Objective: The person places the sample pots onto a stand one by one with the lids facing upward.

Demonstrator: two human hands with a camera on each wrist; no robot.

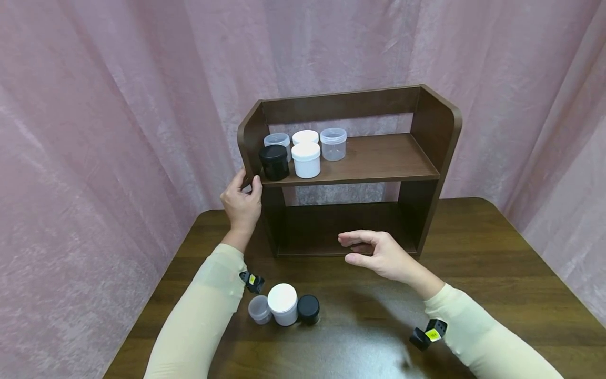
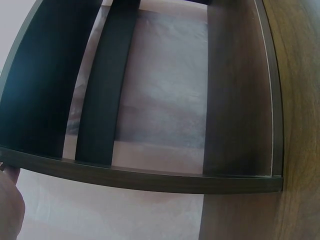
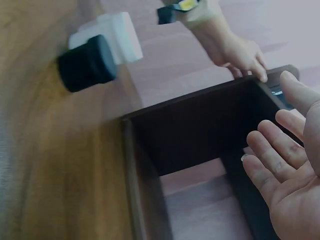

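Dark wooden shelf unit (image 1: 360,163) stands upright near the back of the table (image 1: 497,273), right up against the pink curtain (image 1: 94,131). It has a top board w/ raised sides and back rail, plus an open bay underneath.

Left hand (image 1: 242,202) grips the shelf's left side panel at about the height of the top board; fingers and thumb curl round the front edge. Judging by the hold, it's steadying the unit so it doesn't shift or tip. Left wrist view shows only a bit of that hand (image 2: 10,205) beside the shelf's edge (image 2: 150,177).

Right hand (image 1: 379,252) hovers in front of the lower bay, palm turned inward, fingers loosely spread and slightly bent. It holds nothing and touches nothing. Right wrist view confirms: spread fingers (image 3: 272,150) w/ an empty palm, the dark bay (image 3: 200,130) just beyond.

On the top board, 5 jars are bunched at the left end: black jar (image 1: 274,162) and white jar (image 1: 305,159) in front, a second white jar (image 1: 305,137) behind, clear jars (image 1: 333,143) either side at the back. Rest of the board to the right is bare wood.

On the table close to the person, by the left forearm, 3 more jars touch in a row: small clear jar (image 1: 259,309), big white jar (image 1: 282,303), small black jar (image 1: 309,308). Probably grouped there for easy reach.
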